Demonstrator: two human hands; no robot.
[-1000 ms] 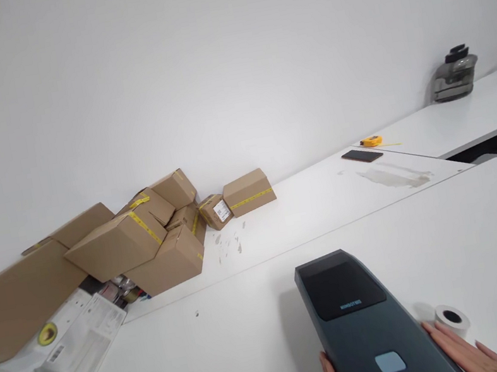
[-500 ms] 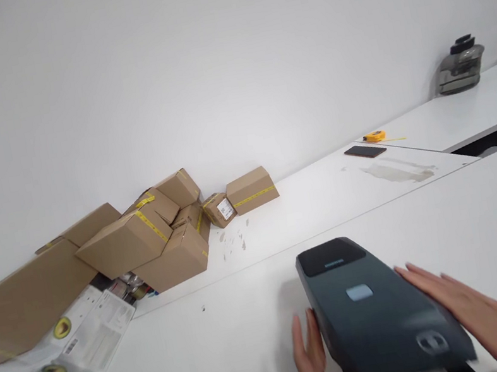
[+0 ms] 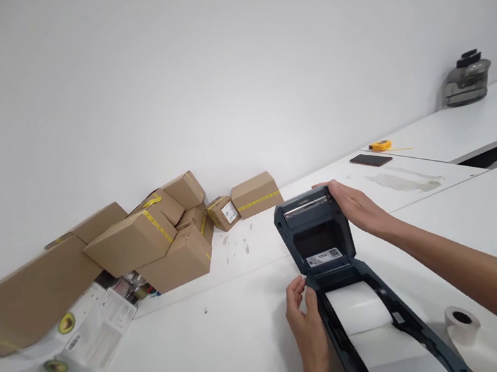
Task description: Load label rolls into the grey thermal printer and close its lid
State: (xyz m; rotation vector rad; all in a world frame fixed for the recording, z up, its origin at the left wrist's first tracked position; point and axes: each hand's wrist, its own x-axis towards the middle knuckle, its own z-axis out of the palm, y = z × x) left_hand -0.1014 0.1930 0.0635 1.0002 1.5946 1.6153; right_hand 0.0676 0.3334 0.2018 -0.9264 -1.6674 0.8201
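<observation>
A: Start big. What's all this on?

B: A white table (image 3: 221, 357) across the lower half of the frame. On it, right of centre at the bottom, sits a dark blue-grey printer (image 3: 415, 324), its near end cut off by the frame's edge.

A: How far along is the work?

B: The opening looks done: the lid (image 3: 317, 235) stands up and leans back, and a white roll (image 3: 359, 307) already lies in the bay. Shutting the lid is not done. Whether the paper is fully threaded I can't tell.

A: And the hands?

B: The right hand (image 3: 354, 206) holds the lid's upper right corner, thumb and fingers closed around the edge. The left hand (image 3: 309, 332) is half curled at the printer's left side, near the hinge; I can't tell whether it grips or only rests there.

A: How does the printer look?

B: Long and boxy, with slim dark side walls around the bay. The lid's inside shows a dark window, and a shiny bar runs across its top. A loose paper strip (image 3: 396, 355) runs from the roll toward the bottom edge.

A: Anything smaller?

B: A spare roll (image 3: 467, 332) stands at the lower right, beside the printer. Smallest is a white label (image 3: 324, 256) low inside the lid, its print too small to read.
</observation>
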